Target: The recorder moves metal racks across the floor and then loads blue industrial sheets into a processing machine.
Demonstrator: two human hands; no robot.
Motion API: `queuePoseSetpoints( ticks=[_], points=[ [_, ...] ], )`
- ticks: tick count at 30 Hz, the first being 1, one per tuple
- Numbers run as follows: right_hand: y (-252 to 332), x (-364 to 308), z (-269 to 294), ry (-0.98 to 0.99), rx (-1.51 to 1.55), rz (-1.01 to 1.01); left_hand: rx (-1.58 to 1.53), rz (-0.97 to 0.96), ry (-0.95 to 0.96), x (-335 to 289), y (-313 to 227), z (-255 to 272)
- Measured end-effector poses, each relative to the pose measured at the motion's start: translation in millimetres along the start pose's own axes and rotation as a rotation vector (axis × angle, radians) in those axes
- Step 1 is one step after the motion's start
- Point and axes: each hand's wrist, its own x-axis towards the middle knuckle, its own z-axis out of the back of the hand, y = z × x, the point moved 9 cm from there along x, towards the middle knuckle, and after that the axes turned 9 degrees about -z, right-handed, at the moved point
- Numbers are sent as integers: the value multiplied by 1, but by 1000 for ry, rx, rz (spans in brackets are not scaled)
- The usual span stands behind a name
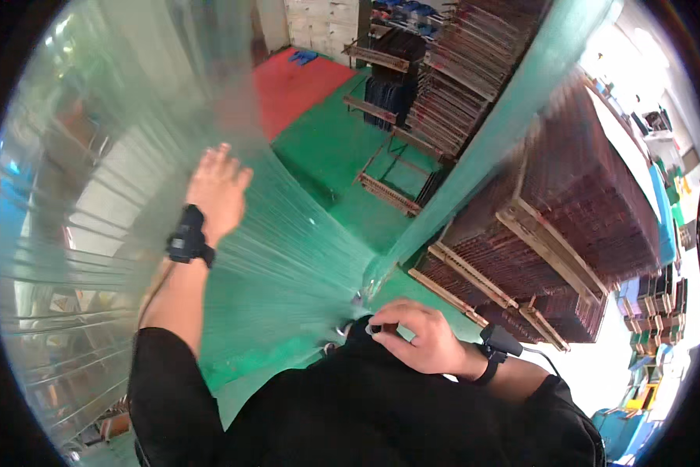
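My left hand (218,191) is stretched out, its fingers extended against a clear plastic sheet curtain (287,226). The sheet hangs in long creases over my left side and gathers toward my feet. A black strapped device (186,237) sits on my left wrist. Close to my body, my right hand (425,341) is closed, with thumb and forefinger pinching a small black and whitish object (374,329) whose kind I cannot make out. On my right wrist is another black strapped device (500,342) with a cable.
Tall stacks of dark reddish-brown panels (575,187) on wooden bars stand at the right. A rack (474,78) of similar slats stands farther ahead. A red mat (299,86) with blue slippers (303,57) lies on the green floor (319,156). Blue bins (622,432) sit at the lower right.
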Motion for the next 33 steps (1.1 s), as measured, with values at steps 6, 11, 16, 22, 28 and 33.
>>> queuePoseSetpoints(
  ticks=[6,11,16,22,28,33],
  points=[
    [-41,122,-30,134,-96,-6,78,220,4,-63,150,-33],
    [-80,189,-22,146,-73,-100,213,369,114,-108,212,-30],
    [-109,222,4,61,-98,-194,327,434,109,-142,264,-52],
    [-131,256,49,-111,-62,-297,509,751,172,-151,340,-112],
    [-147,281,95,-439,-141,-428,-736,985,-133,-127,305,-418],
    [-140,303,111,-799,-80,-574,-1253,573,-160,146,248,-482]
  ],
)
